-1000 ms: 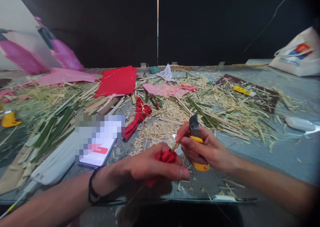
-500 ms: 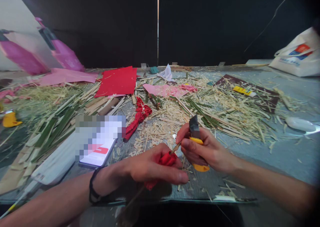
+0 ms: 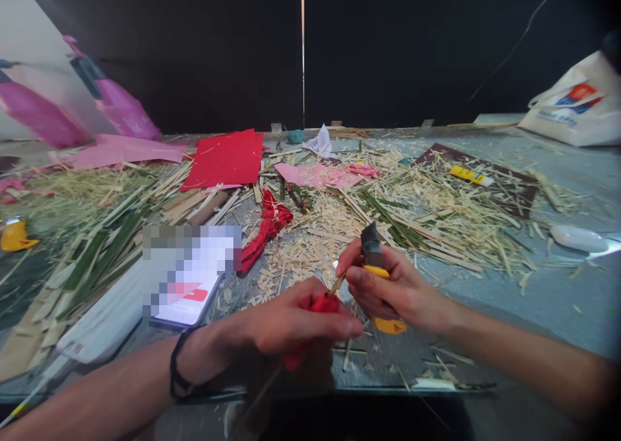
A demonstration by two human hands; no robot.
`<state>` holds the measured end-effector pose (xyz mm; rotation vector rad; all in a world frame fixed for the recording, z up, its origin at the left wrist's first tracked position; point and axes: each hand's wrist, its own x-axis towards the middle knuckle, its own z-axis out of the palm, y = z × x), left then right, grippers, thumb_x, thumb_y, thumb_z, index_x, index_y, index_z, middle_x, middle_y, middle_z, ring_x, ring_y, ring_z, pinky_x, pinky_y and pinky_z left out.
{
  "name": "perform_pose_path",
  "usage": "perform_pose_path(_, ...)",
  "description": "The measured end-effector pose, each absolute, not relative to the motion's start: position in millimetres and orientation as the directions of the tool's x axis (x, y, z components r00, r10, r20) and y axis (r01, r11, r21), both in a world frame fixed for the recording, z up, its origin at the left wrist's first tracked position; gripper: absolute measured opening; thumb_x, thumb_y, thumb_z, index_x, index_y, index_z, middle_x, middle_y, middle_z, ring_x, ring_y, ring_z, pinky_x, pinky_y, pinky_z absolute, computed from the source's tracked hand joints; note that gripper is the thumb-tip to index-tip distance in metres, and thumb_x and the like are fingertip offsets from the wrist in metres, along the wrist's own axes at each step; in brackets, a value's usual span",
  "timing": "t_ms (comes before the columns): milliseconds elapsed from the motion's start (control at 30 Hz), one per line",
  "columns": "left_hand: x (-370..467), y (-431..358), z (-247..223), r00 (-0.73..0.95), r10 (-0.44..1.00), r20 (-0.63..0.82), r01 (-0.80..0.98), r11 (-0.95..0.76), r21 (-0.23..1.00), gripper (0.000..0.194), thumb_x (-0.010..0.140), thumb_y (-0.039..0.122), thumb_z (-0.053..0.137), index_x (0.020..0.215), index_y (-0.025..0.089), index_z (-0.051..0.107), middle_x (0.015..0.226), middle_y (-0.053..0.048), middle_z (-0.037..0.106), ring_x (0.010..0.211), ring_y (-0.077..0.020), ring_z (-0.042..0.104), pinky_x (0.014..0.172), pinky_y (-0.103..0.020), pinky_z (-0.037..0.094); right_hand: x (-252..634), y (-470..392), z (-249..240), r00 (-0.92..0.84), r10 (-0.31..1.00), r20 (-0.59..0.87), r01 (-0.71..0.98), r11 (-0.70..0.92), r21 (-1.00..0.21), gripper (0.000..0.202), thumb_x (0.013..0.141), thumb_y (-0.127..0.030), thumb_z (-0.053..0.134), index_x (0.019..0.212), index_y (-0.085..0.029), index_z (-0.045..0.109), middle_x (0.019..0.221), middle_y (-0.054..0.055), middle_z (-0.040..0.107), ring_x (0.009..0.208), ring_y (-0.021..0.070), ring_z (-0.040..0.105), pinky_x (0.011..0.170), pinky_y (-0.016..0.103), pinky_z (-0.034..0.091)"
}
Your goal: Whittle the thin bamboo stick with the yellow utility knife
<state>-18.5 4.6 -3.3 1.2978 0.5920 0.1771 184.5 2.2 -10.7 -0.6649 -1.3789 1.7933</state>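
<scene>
- Closely paired below the frame's center, a person's hands are working, the left hand curling around crumpled red material with a thin stick poking out.
- The right hand is gripping a yellow-and-gray tool, its fingertips reaching the stick's end.
- A lit phone is lying left of center.
- Red sheets are resting upper left of center.

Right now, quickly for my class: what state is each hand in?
Left hand: closed, holding red bundle with stick poking out.
Right hand: closed, holding yellow tool.
</scene>
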Motion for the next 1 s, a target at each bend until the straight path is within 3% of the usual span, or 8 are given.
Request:
perform_pose_path(133, -14, 6, -13, 0.731, 0.612, -0.303, 0.162, 0.277, 0.947, 0.056, 0.093, 0.053, 0.059, 0.05, 0.018, 0.048, 0.043, 0.005, 0.043, 0.04, -0.0073, 0.038, 0.043, -0.023, 0.027, 184, 9, -13, -0.469, 0.883, -0.037, -0.262, -0.179, -0.948, 0.021, 0.098, -0.04, 0.065, 0.102, -0.02, 0.058, 0.052, -0.011, 0.041, 0.036, 0.0037, 0.026, 0.034, 0.012, 0.024)
perform_pose_path(300, -10, 6, -13, 0.593, 0.755, -0.28, 0.2, 0.199, 0.959, 0.055, 0.089, 0.056, 0.062, 0.053, 0.02, 0.043, 0.044, 0.007, 0.039, 0.04, -0.0063, 0.034, 0.04, -0.021, 0.024, 188, 16, -16, -0.565, 0.809, -0.161, -0.32, -0.395, -0.861, 0.038, 0.103, -0.049, 0.045, 0.081, -0.019, 0.053, 0.052, -0.006, 0.045, 0.033, 0.0047, 0.029, 0.031, 0.012, 0.026)
perform_pose_path(467, -12, 4, -4, 0.657, 0.694, -0.297, 0.304, 0.116, 0.945, 0.061, 0.089, 0.063, 0.059, 0.05, 0.019, 0.044, 0.04, 0.005, 0.041, 0.038, -0.0067, 0.035, 0.039, -0.022, 0.022, 199, 18, -17, -0.731, 0.657, -0.185, -0.138, -0.409, -0.902, 0.048, 0.101, -0.054, 0.048, 0.075, -0.016, 0.059, 0.043, -0.005, 0.047, 0.029, 0.0069, 0.036, 0.03, 0.014, 0.034)
perform_pose_path(700, -11, 1, -1, 0.674, 0.696, -0.246, 0.311, 0.035, 0.95, 0.056, 0.088, 0.057, 0.064, 0.053, 0.02, 0.04, 0.045, 0.009, 0.03, 0.042, -0.0061, 0.026, 0.039, -0.023, 0.016, 203, 16, -12, -0.84, 0.367, -0.4, 0.178, -0.51, -0.841, 0.06, 0.096, -0.065, 0.049, 0.066, -0.015, 0.063, 0.042, -0.001, 0.052, 0.028, 0.0091, 0.046, 0.028, 0.016, 0.037)
perform_pose_path(1000, -9, -2, 6, 0.602, 0.757, -0.256, 0.489, -0.096, 0.867, 0.063, 0.085, 0.065, 0.062, 0.051, 0.02, 0.033, 0.049, 0.008, 0.022, 0.048, -0.0078, 0.019, 0.04, -0.026, 0.011, 200, 10, -5, -0.832, 0.277, -0.48, 0.229, -0.616, -0.754, 0.06, 0.094, -0.065, 0.052, 0.056, -0.018, 0.054, 0.041, -0.001, 0.051, 0.027, 0.0128, 0.05, 0.027, 0.02, 0.041)
